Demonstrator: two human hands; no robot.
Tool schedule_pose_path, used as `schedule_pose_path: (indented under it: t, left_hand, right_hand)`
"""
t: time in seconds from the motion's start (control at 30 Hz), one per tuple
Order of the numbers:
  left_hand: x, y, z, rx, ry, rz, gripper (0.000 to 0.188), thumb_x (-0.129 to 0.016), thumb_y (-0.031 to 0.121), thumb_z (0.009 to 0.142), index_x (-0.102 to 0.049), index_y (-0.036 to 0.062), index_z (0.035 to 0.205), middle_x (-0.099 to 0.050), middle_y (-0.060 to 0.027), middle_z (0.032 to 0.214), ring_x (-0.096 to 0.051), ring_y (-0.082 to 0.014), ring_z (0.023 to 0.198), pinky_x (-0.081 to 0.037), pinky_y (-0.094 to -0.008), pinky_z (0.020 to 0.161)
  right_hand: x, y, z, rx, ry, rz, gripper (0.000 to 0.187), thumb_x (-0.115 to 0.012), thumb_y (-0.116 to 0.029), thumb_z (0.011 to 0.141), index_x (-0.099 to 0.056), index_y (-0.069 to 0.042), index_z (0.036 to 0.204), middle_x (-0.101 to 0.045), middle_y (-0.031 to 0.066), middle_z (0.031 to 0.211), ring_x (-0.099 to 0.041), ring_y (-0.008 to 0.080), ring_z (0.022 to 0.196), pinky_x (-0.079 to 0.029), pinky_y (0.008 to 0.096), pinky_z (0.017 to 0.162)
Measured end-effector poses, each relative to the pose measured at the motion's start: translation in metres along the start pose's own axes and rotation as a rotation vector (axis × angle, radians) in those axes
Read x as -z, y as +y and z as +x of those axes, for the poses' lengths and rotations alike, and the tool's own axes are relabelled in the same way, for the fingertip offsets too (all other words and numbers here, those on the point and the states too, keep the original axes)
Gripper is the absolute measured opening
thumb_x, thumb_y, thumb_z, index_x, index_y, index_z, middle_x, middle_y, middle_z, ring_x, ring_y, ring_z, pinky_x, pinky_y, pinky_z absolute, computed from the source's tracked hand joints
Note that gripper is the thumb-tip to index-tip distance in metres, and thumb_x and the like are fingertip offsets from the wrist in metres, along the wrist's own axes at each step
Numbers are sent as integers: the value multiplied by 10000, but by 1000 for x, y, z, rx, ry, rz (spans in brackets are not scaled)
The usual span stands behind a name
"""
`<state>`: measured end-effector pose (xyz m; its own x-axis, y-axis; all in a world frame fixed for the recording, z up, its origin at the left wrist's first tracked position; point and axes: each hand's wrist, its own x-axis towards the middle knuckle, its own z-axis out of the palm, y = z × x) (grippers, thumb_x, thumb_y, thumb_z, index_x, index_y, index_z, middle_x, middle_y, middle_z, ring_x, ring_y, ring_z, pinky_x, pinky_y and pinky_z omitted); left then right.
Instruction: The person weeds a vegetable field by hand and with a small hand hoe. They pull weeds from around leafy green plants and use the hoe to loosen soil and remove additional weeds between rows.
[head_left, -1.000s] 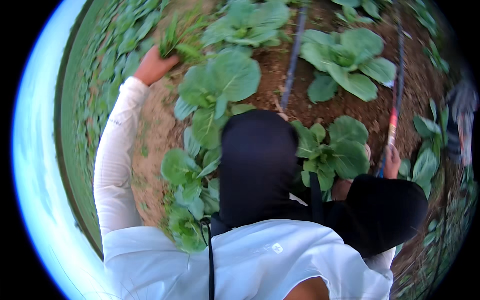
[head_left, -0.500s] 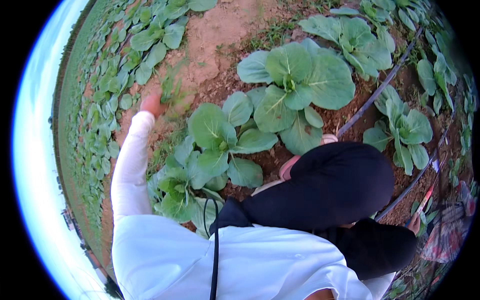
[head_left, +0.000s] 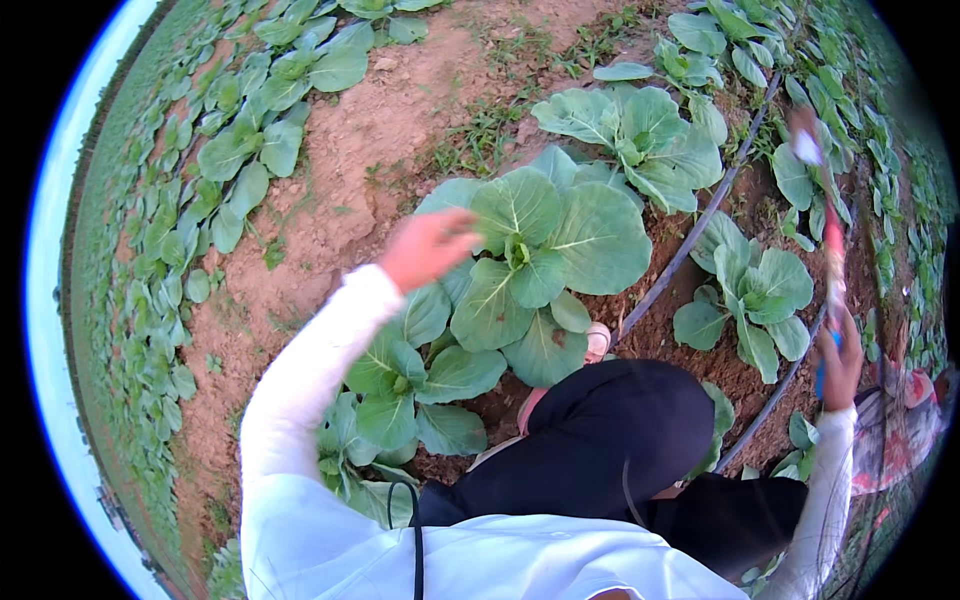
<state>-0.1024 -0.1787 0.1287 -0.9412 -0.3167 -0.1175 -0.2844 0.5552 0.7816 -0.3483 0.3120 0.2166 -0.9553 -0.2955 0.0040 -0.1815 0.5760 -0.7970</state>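
My left hand [head_left: 430, 248], slightly blurred, is over the edge of a large leafy cabbage plant [head_left: 540, 240], close to its left leaves. Its fingers point right and look apart, with nothing visible in them. Far to the right, my right hand [head_left: 840, 365] is wrapped round a hand tool with a red and white handle [head_left: 834, 240]. The tool stands up away from me, its head smeared by motion, so I cannot tell its shape. Another cabbage plant [head_left: 395, 385] grows just in front of my bent knee [head_left: 630, 410].
A dark irrigation hose [head_left: 690, 235] runs diagonally between plant rows. Beyond it grows a smaller cabbage plant [head_left: 755, 295]. Bare reddish soil [head_left: 340, 190] with low weeds [head_left: 480, 135] lies left and ahead. A floral cloth [head_left: 890, 435] is at lower right.
My left hand has moved right from the soil, where it was by a blurred tuft of weeds, to the cabbage plant. My right hand has raised the tool farther into view.
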Motion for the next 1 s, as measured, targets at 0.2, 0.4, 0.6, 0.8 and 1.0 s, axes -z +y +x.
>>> schedule_pose_path:
  t: [0.2, 0.4, 0.6, 0.8, 1.0]
  left_hand:
    - [-119, 84, 95, 139, -157, -884, 340, -542, 315, 855, -549, 18, 1019, -591, -59, 883, -554, -132, 784, -461, -278, 694]
    - [-144, 40, 128, 46, 173, -771, 233, -562, 237, 812, -523, 37, 697, -533, -37, 632, -496, -96, 609, -429, -289, 574]
    - [-95, -24, 113, 195, 546, -628, 272, -566, 291, 815, -488, 32, 785, -514, -42, 618, -480, -109, 547, -399, -311, 500]
    - [-26, -102, 52, 338, 394, -450, 263, -644, 246, 771, -554, 37, 903, -567, -48, 680, -528, -110, 652, -430, -298, 573]
    - [-16, -137, 112, 545, 247, -474, 241, -581, 274, 816, -537, 39, 839, -506, -22, 570, -478, -121, 404, -391, -277, 385]
  right_hand:
    - [-247, -87, 32, 270, -213, 221, 439, -569, -46, 755, -449, 25, 1171, -516, 35, 780, -511, 106, 719, -431, 237, 633]
    - [-328, -78, 32, 478, -278, 196, 460, -567, -28, 788, -397, 36, 1210, -479, 141, 1168, -499, 217, 1015, -369, 310, 893]
    - [-317, -68, -11, 146, -555, 368, 597, -471, 24, 825, -201, -24, 1356, -496, 140, 1111, -552, 164, 845, -438, 266, 761]
    - [-305, -12, -40, 34, -551, 234, 446, -485, 40, 810, -380, 24, 1243, -600, 75, 792, -573, 114, 627, -472, 239, 585]
    - [-300, 23, -76, -206, -645, 311, 385, -504, -12, 817, -446, -3, 1198, -592, 63, 762, -550, 74, 596, -451, 223, 552]
